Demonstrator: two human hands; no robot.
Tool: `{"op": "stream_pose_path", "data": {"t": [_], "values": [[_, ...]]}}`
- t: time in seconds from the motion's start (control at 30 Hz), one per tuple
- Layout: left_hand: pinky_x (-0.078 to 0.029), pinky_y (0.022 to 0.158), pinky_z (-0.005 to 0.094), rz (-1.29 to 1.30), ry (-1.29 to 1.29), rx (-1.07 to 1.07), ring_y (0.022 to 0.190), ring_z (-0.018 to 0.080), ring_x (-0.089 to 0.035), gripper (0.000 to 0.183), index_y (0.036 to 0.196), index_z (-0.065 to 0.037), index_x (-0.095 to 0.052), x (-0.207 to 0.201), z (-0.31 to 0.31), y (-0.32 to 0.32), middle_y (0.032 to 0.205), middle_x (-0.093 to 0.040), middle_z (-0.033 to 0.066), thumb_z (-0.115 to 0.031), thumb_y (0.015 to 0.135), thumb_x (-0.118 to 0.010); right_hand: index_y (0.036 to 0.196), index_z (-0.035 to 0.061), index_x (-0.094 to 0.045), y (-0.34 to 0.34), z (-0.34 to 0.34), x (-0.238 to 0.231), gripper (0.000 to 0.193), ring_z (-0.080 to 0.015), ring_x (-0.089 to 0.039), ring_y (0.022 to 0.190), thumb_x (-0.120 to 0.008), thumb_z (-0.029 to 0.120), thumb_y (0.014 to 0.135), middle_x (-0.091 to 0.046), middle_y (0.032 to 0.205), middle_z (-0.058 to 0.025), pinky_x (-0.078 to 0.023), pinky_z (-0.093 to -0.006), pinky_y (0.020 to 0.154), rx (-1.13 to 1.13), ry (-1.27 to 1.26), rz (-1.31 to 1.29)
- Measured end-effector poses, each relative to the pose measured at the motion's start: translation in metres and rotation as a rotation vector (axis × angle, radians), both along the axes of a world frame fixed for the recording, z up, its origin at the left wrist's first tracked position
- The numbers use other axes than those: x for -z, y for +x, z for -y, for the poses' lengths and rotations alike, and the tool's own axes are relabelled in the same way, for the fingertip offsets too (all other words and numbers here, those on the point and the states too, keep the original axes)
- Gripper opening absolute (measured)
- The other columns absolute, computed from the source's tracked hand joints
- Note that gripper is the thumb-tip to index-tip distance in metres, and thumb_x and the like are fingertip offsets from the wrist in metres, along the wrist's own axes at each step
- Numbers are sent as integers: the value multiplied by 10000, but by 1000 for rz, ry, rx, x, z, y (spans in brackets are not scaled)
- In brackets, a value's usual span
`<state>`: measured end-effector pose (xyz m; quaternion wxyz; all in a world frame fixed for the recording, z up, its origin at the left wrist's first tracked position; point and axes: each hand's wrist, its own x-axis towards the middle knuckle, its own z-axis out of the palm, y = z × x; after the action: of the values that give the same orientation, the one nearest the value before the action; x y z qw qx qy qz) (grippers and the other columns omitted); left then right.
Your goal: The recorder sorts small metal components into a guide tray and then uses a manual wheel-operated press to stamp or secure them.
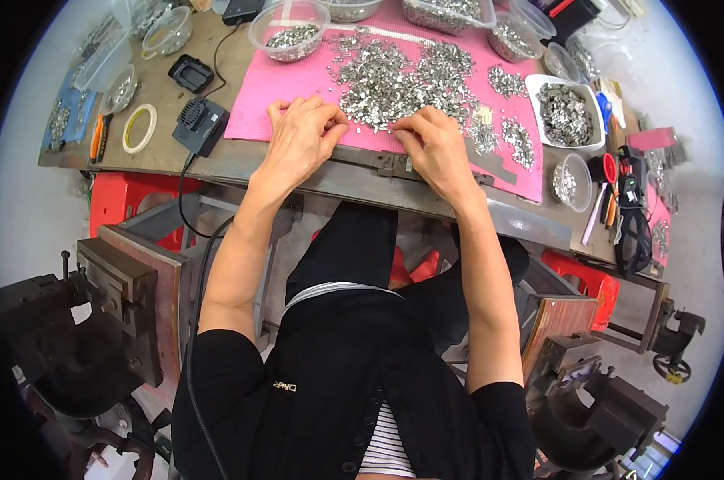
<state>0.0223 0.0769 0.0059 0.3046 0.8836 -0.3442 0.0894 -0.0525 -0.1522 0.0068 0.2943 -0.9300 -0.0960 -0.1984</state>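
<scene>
A wide pile of small silvery metal pieces (406, 80) lies spread on a pink textured mat (258, 100). At the pile's near left edge is my left hand (302, 136), its thumb and forefinger pinched together. My right hand (436, 148) rests at the near edge too, thumb and forefinger also closed in a pinch. Whatever sits between either hand's fingertips is too small to make out. To the right of my right hand are smaller heaps of metal pieces (518, 144) and some thin, pin-like pieces (484, 138).
Clear plastic bowls (290, 30) of metal pieces stand behind the pile. On the right are a white dish (568, 114) and a clear tub (572, 182). Left lie a black corded device (200, 126), a tape roll (140, 129) and an orange-handled tool (98, 138). Bench vises (122, 304) flank me.
</scene>
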Motion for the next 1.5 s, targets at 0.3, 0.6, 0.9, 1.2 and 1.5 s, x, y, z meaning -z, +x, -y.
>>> {"op": "stream_pose_path", "data": {"t": [0.3, 0.6, 0.9, 1.2, 1.5], "values": [[-317, 915, 484, -8, 5, 4, 892, 239, -586, 74, 895, -116, -733, 1, -2, 2, 844, -611, 41, -184, 867, -734, 901, 12, -721, 5, -2, -4, 84, -305, -622, 773, -725, 93, 879, -635, 841, -120, -484, -416, 720, -39, 11, 2], [-323, 939, 491, 12, 14, 8, 890, 233, -587, 76, 895, -114, -718, 2, -1, 2, 851, -615, 33, -183, 867, -736, 850, 61, -712, 6, -10, 1, 121, -289, -606, 876, -764, 171, 846, -622, 859, -94, -427, -424, 805, 42, -6, -73], [-299, 1033, 473, 74, -73, 88, 885, 200, -599, 48, 954, -119, -684, -2, 18, -14, 868, -626, 4, -138, 910, -692, 853, 15, -655, -13, 16, -12, 64, -341, -628, 799, -677, 73, 867, -633, 842, -148, -465, -453, 721, 69, 117, -27], [-321, 1044, 483, 90, -236, 362, 935, 224, -606, 97, 934, -100, -642, 5, 80, -51, 905, -618, 35, -128, 868, -708, 908, 13, -625, -73, 32, -2, 142, -287, -626, 854, -747, 13, 835, -639, 909, -108, -483, -386, 781, 135, 237, -11], [-323, 1045, 471, 158, -171, 346, 948, 202, -620, 130, 963, -114, -677, 11, 87, -53, 937, -650, 18, -124, 848, -735, 944, 21, -665, -75, 31, 4, 141, -291, -631, 934, -740, -7, 828, -671, 982, -93, -469, -374, 837, 121, 27, 98]]}}
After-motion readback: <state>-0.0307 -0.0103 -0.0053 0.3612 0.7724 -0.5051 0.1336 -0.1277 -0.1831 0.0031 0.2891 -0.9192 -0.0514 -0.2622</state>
